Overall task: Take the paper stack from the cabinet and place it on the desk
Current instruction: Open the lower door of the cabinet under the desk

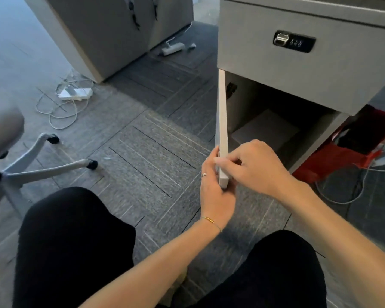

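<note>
A grey cabinet (298, 63) stands at the upper right, with a combination lock on its upper drawer front. Its white lower door (222, 121) is swung open towards me, seen edge-on. Inside the lower compartment lies a white paper stack (267, 130), flat on the floor of the compartment. My left hand (216, 196) grips the near bottom corner of the door from the left. My right hand (253, 167) pinches the same door edge from the right, just in front of the compartment. Neither hand touches the paper.
A red bag (347, 156) and white cables lie on the floor right of the cabinet. An office chair base (42, 165) stands at the left. A white power strip (76, 94) with cables lies on the carpet. My black-trousered knees fill the bottom.
</note>
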`<state>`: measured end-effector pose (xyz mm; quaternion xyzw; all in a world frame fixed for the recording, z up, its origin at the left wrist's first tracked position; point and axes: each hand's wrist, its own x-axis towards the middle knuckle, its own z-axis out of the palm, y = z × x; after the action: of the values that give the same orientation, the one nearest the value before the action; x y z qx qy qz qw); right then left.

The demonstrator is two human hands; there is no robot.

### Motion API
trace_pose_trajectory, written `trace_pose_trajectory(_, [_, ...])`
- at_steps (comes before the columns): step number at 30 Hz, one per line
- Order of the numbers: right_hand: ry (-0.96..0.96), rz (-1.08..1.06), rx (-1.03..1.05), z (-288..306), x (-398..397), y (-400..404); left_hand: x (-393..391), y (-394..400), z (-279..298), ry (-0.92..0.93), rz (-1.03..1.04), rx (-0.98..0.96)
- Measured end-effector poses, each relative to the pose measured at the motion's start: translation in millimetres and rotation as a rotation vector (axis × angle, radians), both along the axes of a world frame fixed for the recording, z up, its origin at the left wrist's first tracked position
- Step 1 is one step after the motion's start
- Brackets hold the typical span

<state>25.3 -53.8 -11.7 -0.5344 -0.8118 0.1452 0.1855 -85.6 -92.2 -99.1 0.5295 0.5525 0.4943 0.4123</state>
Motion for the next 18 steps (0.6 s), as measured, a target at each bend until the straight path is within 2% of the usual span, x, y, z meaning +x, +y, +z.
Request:
trace_pose_trajectory(2, [-0.023,0.073,0.016,4,-20,10,-18,4,1,-0.128,0.028,-0.012])
trace_pose_trajectory(6, [-0.1,0.207,0.027,16,-57,24,-50,15,9,-0.259,0.21,-0.066])
trace_pose_trajectory(10, [-0.163,0.263,0.057,19,-92,35,-89,32,6,-0.18,0.363,-0.073])
trace_pose_trajectory(14, [-0.11,0.223,0.155,7,-108,55,-114,45,14,-0.116,0.428,-0.095])
trace_pose_trajectory(18, [-0.068,0.251,0.204,0,-113,76,-126,50,27,-0.148,0.491,-0.072])
